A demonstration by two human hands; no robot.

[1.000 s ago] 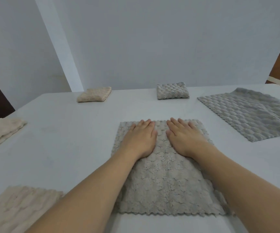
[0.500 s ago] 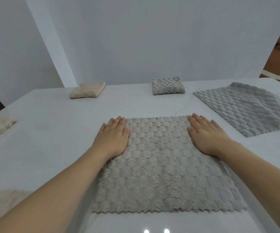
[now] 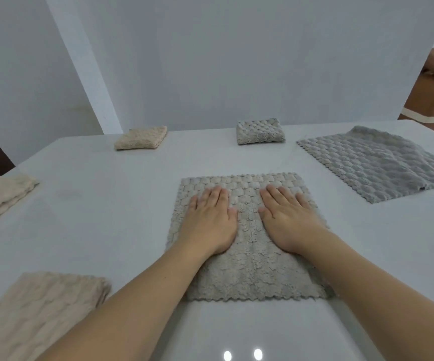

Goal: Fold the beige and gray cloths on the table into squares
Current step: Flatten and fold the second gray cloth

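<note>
Half a second ago the two hands lay flat at the outer edges of the gray cloth at frame centre. Now the left hand and right hand sit side by side near its middle, as they did a second ago, so they have swept out and come back. This looks like smoothing. The cloth lies flat on the desk as a tall rectangle, probably folded once already, and one more fold should make it square.

Each grip is wide: fingers straight, palms down, pressing the cloth and holding nothing.

Other cloths lie around it. A folded beige square sits at upper left, and a folded gray square at upper centre. A flat gray cloth waits at right, well apart from the hands. A beige bundle sits at the left edge, and another beige cloth lies at lower left.

No containers are in view; everything lies directly on the desk.
</note>
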